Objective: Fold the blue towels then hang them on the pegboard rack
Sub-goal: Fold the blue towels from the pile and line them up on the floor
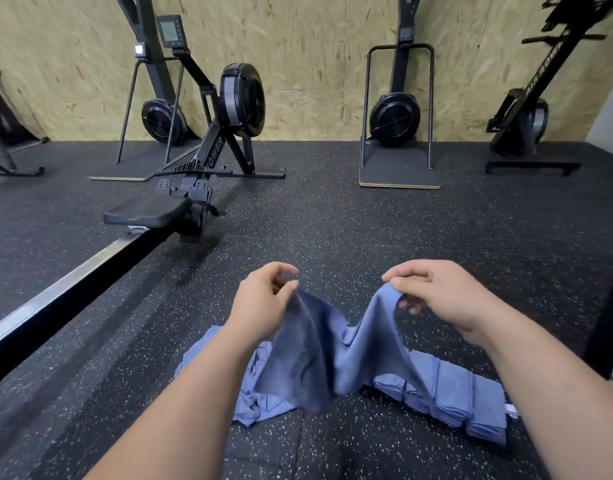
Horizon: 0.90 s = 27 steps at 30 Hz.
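Note:
A blue towel [336, 348] hangs between my two hands above the floor, sagging in the middle. My left hand [263, 303] pinches its left top corner between thumb and fingers. My right hand [440, 292] grips the right top corner. Under the towel on the left lies a loose heap of blue towels [253, 400]. To the right, a row of folded blue towels [467, 400] rests on the floor. No pegboard rack is in view.
Black speckled rubber floor [367, 230] spreads ahead. A rowing machine [194, 161] and its long rail [73, 289] run along the left. Upright rowers and a ski trainer [397, 119] stand against the chipboard wall [315, 46].

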Each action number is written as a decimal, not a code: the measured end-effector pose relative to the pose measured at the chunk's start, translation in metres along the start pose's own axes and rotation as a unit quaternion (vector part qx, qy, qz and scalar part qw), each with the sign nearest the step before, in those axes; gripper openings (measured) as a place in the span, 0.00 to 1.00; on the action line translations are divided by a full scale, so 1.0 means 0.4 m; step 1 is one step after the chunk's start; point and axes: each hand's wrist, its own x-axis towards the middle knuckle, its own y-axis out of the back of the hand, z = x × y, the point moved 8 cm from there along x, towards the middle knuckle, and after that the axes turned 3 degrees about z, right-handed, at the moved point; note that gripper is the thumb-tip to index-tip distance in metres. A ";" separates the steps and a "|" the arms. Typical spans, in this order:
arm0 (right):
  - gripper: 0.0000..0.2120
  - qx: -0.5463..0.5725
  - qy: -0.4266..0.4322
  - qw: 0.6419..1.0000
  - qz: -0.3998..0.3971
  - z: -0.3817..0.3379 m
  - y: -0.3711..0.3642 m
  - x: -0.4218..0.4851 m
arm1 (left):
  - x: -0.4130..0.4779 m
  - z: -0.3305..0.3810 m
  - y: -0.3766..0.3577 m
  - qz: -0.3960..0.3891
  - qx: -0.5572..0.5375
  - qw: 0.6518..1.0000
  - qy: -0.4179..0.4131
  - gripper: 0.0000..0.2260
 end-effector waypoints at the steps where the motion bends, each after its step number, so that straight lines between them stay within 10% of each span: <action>1: 0.08 0.008 -0.006 1.000 -0.022 -0.003 -0.022 -0.003 | -0.003 0.010 -0.012 -0.010 -0.014 1.000 -0.008 0.06; 6: 0.19 -0.024 0.006 0.993 -0.120 -0.027 -0.112 -0.027 | -0.018 0.045 -0.065 -0.054 -0.148 0.987 -0.023 0.09; 15: 0.04 -0.237 0.144 0.961 0.012 -0.050 -0.128 -0.017 | -0.058 0.108 -0.114 -0.105 -0.247 0.963 -0.018 0.08; 27: 0.11 -0.197 0.115 0.973 0.034 -0.040 -0.130 -0.022 | -0.083 0.141 -0.126 -0.151 -0.294 0.944 -0.025 0.08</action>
